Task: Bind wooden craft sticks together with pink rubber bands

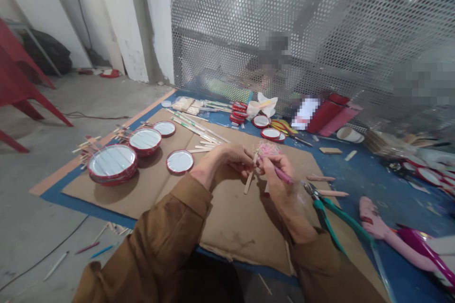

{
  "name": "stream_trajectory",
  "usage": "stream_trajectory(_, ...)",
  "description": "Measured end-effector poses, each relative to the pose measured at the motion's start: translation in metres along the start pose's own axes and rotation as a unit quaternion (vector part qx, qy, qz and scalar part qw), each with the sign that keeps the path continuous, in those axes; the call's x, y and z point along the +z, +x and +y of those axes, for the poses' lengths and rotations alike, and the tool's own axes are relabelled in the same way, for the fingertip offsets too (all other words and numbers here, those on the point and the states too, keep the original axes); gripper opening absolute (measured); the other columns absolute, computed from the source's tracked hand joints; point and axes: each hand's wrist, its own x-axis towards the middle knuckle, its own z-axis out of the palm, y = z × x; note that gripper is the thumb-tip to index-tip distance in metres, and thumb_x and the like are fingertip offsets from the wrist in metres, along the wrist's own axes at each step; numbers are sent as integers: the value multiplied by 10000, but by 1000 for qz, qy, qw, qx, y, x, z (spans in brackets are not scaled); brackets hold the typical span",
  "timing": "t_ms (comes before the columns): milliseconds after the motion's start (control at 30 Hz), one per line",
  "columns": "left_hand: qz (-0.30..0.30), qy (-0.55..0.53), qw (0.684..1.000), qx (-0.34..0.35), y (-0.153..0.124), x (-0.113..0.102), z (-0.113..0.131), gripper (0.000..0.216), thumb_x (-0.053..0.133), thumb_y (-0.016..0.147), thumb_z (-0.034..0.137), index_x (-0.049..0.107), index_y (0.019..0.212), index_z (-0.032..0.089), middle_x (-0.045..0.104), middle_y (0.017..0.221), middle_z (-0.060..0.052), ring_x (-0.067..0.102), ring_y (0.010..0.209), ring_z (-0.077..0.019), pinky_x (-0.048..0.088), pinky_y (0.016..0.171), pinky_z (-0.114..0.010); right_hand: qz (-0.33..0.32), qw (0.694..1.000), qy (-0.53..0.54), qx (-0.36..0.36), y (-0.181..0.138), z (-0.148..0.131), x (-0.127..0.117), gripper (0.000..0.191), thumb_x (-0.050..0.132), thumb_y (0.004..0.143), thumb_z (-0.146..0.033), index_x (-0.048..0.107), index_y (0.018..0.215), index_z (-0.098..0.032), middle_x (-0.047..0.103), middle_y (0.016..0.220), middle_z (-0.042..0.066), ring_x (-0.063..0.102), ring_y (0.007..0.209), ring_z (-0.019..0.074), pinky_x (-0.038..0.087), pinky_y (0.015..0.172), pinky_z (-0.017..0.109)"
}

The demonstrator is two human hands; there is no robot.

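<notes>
Left hand: your left hand (229,158) sits over the cardboard sheet (234,218), fingers curled in and pinched on the upper end of a flat wooden stick (250,181).
Stick: it slants down and to the left from your fingertips, its lower end free just above the cardboard.
Right hand: your right hand (277,177) is closed around a pink pen-like tool (280,173), held like a pencil, its tip up at the stick where your two hands meet.
Pink bundle: a small tangle of pink bands (268,148) shows just above your fingers; you cannot tell which hand has hold of it.
Pliers: green-handled pliers (325,210) lie on the cardboard just right of your right wrist.
Mirrors: red-rimmed round mirrors (112,163) lie in stacks and singly on the left of the cardboard, well apart from your hands.
Loose sticks: more wooden sticks (194,125) lie at the far edge of the cardboard.
Blue mat: the blue mat (359,175) lies under the cardboard.
</notes>
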Motion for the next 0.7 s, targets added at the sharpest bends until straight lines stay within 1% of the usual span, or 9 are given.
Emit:
stream_trajectory(100, -4, -7, 1000, 7, 3, -2, -3, 116, 743, 645, 100, 695, 731, 161, 693, 624, 29, 667, 534, -103, 585, 621, -214, 0, 1000, -12, -4, 0, -3, 0, 238, 612, 911, -469, 626, 809, -254, 661, 741, 7, 604, 690, 195, 481, 681, 339)
stream_trajectory(200, -10, -12, 1000, 7, 4, -3, -4, 127, 739, 639, 85, 711, 736, 162, 710, 654, 18, 680, 556, -111, 588, 628, -225, 1, 1000, -22, 3, 1, -1, -1, 243, 601, 922, -469, 632, 822, -251, 678, 765, 15, 618, 709, 199, 491, 691, 343)
stream_trajectory(333, -11, -9, 1000, -3, 4, -2, -2, 112, 712, 650, 78, 723, 728, 158, 712, 643, 3, 685, 563, -119, 581, 618, -226, 6, 1000, -9, 1, 1, 2, -1, 287, 606, 928, -520, 635, 835, -251, 694, 790, 24, 628, 728, 205, 502, 687, 344)
stream_trajectory(433, -19, -9, 1000, -4, 4, -2, -1, 87, 694, 664, 90, 723, 709, 159, 713, 634, -6, 691, 572, -124, 575, 616, -220, -6, 1000, -2, -1, 0, -3, 0, 264, 613, 928, -499, 641, 840, -252, 688, 784, 15, 625, 707, 194, 503, 677, 336)
stream_trajectory(600, -21, -3, 1000, 0, 4, -4, -2, 89, 745, 632, 113, 725, 697, 169, 700, 616, 14, 689, 571, -117, 568, 610, -208, -9, 1000, -8, -6, 0, -7, -1, 224, 616, 905, -439, 636, 792, -247, 663, 727, 6, 609, 671, 185, 484, 661, 331)
stream_trajectory(700, -13, 3, 1000, -2, 2, -2, 0, 113, 722, 634, 104, 738, 722, 173, 693, 609, 25, 681, 565, -111, 568, 606, -204, -7, 1000, -7, 2, 1, -2, -1, 240, 607, 916, -458, 645, 826, -239, 682, 755, 14, 621, 685, 188, 490, 670, 334)
